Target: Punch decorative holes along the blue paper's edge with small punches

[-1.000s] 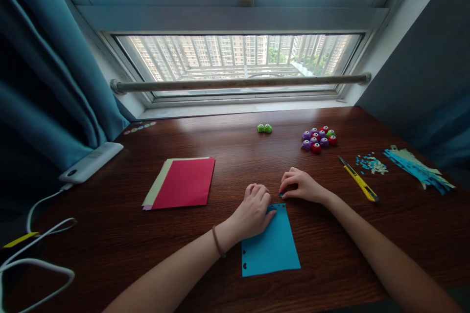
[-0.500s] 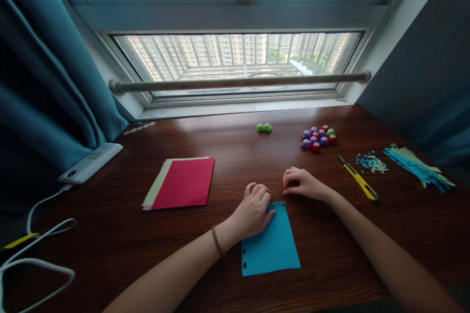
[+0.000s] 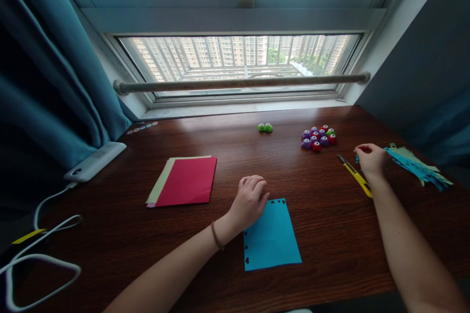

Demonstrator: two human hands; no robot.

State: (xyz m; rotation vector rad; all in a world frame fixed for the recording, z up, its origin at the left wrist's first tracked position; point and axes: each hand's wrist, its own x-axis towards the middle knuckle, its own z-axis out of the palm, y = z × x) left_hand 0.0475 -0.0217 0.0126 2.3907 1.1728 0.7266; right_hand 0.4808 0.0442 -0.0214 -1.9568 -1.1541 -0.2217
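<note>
A sheet of blue paper [image 3: 273,242] lies in front of me, with small shapes punched along its top and left edges. At its upper left corner rests my left hand [image 3: 251,200], fingers curled and thumb at the paper's edge; what lies under the fingers is hidden. My right hand [image 3: 370,159] is over at the right, thumb and forefinger pinched together above the small blue paper bits [image 3: 357,159], most of which it covers. Whether anything is in that pinch is too small to tell. Just left of the right wrist lies a yellow utility knife [image 3: 354,174].
Red and pale paper sheets [image 3: 189,181] are stacked at left. Purple, red and green eye-topped pieces [image 3: 318,138] cluster at the back right, two green ones [image 3: 265,127] apart. Paper strips [image 3: 418,166] lie far right. A white device [image 3: 95,161] with a cable sits by the curtain.
My right hand has moved right, from beside the blue paper's top edge to the pile of paper bits. My left hand has shifted slightly up toward the paper's corner, its fingers more curled.
</note>
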